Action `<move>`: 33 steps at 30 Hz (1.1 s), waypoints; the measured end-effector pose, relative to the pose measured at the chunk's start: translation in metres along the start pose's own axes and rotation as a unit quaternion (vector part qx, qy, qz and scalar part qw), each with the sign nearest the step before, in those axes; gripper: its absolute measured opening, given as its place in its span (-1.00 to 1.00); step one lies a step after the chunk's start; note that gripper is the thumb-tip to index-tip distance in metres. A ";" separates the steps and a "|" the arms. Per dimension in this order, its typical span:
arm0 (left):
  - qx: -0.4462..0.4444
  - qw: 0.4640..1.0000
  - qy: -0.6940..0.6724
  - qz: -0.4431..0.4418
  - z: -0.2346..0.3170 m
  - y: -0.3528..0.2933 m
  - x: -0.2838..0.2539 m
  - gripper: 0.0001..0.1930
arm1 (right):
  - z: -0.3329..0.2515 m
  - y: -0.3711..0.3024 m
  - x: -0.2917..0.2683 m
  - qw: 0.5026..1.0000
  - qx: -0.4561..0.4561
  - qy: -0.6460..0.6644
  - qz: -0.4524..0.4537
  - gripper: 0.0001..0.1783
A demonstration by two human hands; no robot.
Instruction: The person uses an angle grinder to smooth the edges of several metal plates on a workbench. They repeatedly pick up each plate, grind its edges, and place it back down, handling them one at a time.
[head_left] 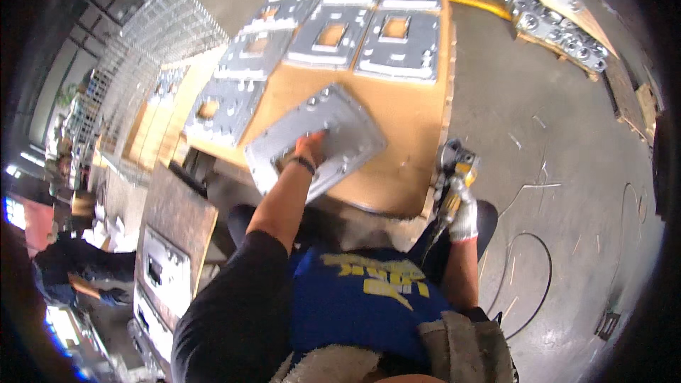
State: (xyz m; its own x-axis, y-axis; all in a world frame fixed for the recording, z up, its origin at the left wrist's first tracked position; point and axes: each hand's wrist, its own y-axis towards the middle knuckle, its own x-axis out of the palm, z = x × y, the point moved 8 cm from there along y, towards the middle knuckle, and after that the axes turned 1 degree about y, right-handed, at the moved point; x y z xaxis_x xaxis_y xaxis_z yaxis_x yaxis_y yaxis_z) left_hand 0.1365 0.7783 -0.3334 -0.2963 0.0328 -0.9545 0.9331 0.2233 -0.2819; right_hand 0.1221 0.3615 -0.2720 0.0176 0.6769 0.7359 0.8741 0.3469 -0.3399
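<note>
My bare left hand (310, 149) grips a grey metal plate (340, 117) near its cut-out, which my wrist partly covers. This plate lies askew over the near part of a brown board-covered table (408, 159); whether it touches the board I cannot tell. In a white glove, my right hand (462, 216) is closed around a yellow and black power tool that looks like an angle grinder (454, 177). The tool is held beside the table's right edge, its head pointing away from me. Similar metal plates (399, 46) with rectangular cut-outs lie in rows across the table.
Left of the table stands a wire mesh cage (174, 21). More plates (167, 269) rest on a wooden board at lower left, near another person's arm (89, 287). A black hose (546, 262) curls on the right floor. Pallets of metal parts (560, 28) stand far right.
</note>
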 end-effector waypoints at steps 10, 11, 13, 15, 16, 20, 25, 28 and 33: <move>0.008 0.996 -0.018 0.088 -0.033 -0.037 -0.035 -0.52 | -0.003 0.006 0.001 0.997 -0.051 0.051 -0.017 -0.69; 0.029 0.987 -0.080 0.134 -0.043 -0.042 -0.041 -0.57 | 0.001 0.009 -0.004 0.998 -0.043 0.054 -0.012 -0.68; 0.131 0.960 -0.076 0.235 -0.032 -0.058 -0.077 -0.62 | 0.001 0.008 -0.002 0.998 -0.041 0.051 -0.018 -0.69; 0.250 0.906 0.082 0.332 0.006 -0.080 -0.119 -0.70 | 0.002 0.010 -0.012 0.998 -0.036 0.046 -0.033 -0.68; 0.110 0.952 -0.234 0.163 -0.022 -0.054 -0.107 -0.72 | 0.005 0.012 -0.014 0.997 -0.030 0.055 -0.045 -0.66; 0.092 0.953 -0.272 0.094 -0.013 -0.013 -0.096 -0.53 | 0.011 0.014 -0.010 0.996 -0.009 0.071 -0.056 -0.63; 0.095 0.979 -0.179 0.015 0.013 0.002 -0.084 -0.40 | 0.004 0.013 -0.005 0.995 -0.026 0.086 -0.045 -0.57; 0.131 0.969 -0.210 -0.009 0.022 -0.004 -0.071 -0.36 | 0.006 0.011 -0.003 0.994 0.005 0.100 -0.048 -0.57; 0.067 0.956 -0.276 0.069 0.008 -0.009 -0.079 -0.51 | 0.014 0.003 0.012 0.997 0.050 0.043 -0.050 -0.63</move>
State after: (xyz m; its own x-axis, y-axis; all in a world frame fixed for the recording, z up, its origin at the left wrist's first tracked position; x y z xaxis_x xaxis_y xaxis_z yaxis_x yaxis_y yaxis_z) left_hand 0.1533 0.7661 -0.2559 -0.0498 -0.4744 -0.8789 0.9841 0.1267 -0.1242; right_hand 0.1181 0.3792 -0.2725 -0.0225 0.5795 0.8147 0.8214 0.4752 -0.3153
